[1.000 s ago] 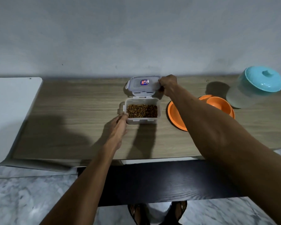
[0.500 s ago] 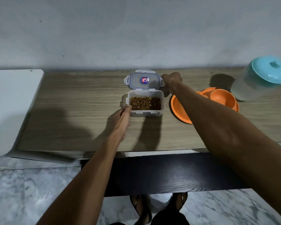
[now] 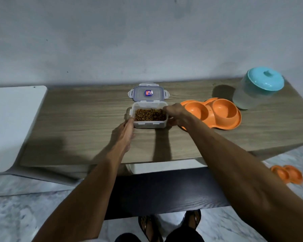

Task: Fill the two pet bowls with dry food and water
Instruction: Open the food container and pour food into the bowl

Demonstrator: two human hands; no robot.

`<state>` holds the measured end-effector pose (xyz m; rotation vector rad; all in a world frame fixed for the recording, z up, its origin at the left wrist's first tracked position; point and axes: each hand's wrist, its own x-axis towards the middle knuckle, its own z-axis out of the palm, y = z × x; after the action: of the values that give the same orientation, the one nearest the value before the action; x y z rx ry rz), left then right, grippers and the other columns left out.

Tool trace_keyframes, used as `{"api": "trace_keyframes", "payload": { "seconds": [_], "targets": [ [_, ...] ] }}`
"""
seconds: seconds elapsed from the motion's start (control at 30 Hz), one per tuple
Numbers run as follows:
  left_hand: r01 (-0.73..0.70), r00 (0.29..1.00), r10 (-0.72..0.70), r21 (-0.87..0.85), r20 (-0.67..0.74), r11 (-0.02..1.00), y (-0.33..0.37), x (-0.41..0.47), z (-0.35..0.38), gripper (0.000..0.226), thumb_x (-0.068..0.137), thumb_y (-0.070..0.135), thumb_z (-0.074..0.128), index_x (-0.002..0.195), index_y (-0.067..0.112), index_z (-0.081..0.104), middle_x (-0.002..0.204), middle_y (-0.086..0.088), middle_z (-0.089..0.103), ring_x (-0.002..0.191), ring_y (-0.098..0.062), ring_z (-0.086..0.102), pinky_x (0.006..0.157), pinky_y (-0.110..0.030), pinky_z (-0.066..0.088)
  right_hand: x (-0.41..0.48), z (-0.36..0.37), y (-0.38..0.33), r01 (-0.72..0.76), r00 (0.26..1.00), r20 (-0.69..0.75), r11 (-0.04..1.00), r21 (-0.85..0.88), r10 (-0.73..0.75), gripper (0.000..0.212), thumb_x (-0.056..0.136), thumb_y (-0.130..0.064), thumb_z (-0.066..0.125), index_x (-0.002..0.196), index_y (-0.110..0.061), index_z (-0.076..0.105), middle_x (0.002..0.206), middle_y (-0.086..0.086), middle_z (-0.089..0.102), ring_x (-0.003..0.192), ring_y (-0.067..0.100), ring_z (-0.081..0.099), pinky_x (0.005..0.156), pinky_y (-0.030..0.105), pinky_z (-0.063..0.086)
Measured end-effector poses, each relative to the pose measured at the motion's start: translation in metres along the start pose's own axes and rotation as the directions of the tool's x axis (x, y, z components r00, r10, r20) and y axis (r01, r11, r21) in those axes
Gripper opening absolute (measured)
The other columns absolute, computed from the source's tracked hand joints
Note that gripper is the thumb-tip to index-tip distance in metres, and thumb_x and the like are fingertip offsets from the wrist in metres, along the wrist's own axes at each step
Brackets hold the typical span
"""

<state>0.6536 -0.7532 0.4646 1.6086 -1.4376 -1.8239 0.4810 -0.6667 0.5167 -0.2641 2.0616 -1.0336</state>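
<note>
One clear rectangular plastic kibble container [image 3: 150, 124] at centre frame is gripped at its ends by the left hand [image 3: 127, 127] and the right hand [image 3: 176, 114]. One orange plastic double bowl [image 3: 215, 113] is set to its right.

lid sticker [image 3: 148, 93]: print unreadable | double bowl [image 3: 222, 110]: near-left rim hidden behind right hand [image 3: 177, 116] | orange thing on floor [image 3: 287, 174]: blurred (shape unclear)
</note>
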Motion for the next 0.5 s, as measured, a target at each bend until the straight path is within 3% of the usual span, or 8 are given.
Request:
{"api": "trace_keyframes", "payload": {
  "seconds": [0.13,0.23,0.27,0.37,0.4,0.5],
  "targets": [
    [-0.014,0.998,0.014,-0.007,0.067,1.000,0.006,-0.008,0.004,0.052,0.100,0.050,0.039,0.130,0.012,0.057,0.129,-0.016,0.057,0.117,-0.029,0.055,0.101,-0.040,0.046,-0.017,-0.020,-0.003,-0.005,1.000,0.030,0.992,0.125,0.001,0.012,0.089,-0.009,0.053,0.098,-0.002,0.057,0.096,0.018,0.059,0.079,0.034,0.062,0.077,0.047,0.058],
    [-0.031,0.999,0.029,0.111,0.027,0.993,0.008,-0.006,0.018,0.066,0.081,0.082,0.033,0.089,0.024,0.061,0.115,-0.013,0.066,0.109,-0.031,0.060,0.100,-0.047,0.047,-0.029,-0.055,-0.009,0.039,0.999,0.010,0.980,0.197,-0.042,0.010,0.088,-0.010,0.056,0.094,-0.003,0.059,0.096,0.020,0.061,0.082,0.036,0.062,0.076,0.046,0.057],
    [-0.051,0.999,0.049,0.171,0.012,0.984,0.012,-0.014,0.025,0.068,0.077,0.085,0.034,0.088,0.023,0.059,0.112,-0.012,0.067,0.101,-0.028,0.061,0.096,-0.044,0.049,-0.034,-0.069,-0.011,0.055,0.998,0.003,0.977,0.205,-0.057,0.013,0.088,-0.011,0.057,0.099,-0.003,0.060,0.096,0.020,0.061,0.081,0.036,0.063,0.074,0.045,0.057],
    [-0.182,0.983,0.171,0.258,0.064,0.949,0.025,-0.042,0.060,0.043,0.095,0.057,0.046,0.107,0.019,0.065,0.102,-0.001,0.062,0.086,-0.018,0.052,0.069,-0.026,0.038,-0.047,-0.114,-0.013,0.111,0.993,-0.060,0.974,0.197,-0.101,0.017,0.091,-0.013,0.060,0.107,-0.006,0.057,0.092,0.015,0.061,0.075,0.030,0.064,0.074,0.044,0.058],
    [-0.226,0.973,0.200,0.302,0.115,0.926,0.029,-0.054,0.075,0.040,0.096,0.049,0.051,0.115,0.017,0.064,0.107,-0.002,0.063,0.090,-0.017,0.053,0.069,-0.025,0.038,-0.050,-0.128,-0.013,0.128,0.990,-0.089,0.974,0.189,-0.113,0.015,0.092,-0.014,0.061,0.104,-0.007,0.057,0.090,0.012,0.061,0.073,0.029,0.064,0.073,0.043,0.059],
    [-0.353,0.931,0.265,0.430,0.251,0.831,0.027,-0.068,0.112,0.054,0.090,0.041,0.065,0.135,0.013,0.056,0.135,-0.005,0.060,0.121,-0.022,0.056,0.091,-0.024,0.040,-0.058,-0.165,-0.006,0.167,0.974,-0.179,0.974,0.151,-0.139,0.011,0.092,-0.015,0.064,0.097,-0.009,0.057,0.083,0.010,0.060,0.067,0.025,0.064,0.065,0.040,0.059]
  ]
}}
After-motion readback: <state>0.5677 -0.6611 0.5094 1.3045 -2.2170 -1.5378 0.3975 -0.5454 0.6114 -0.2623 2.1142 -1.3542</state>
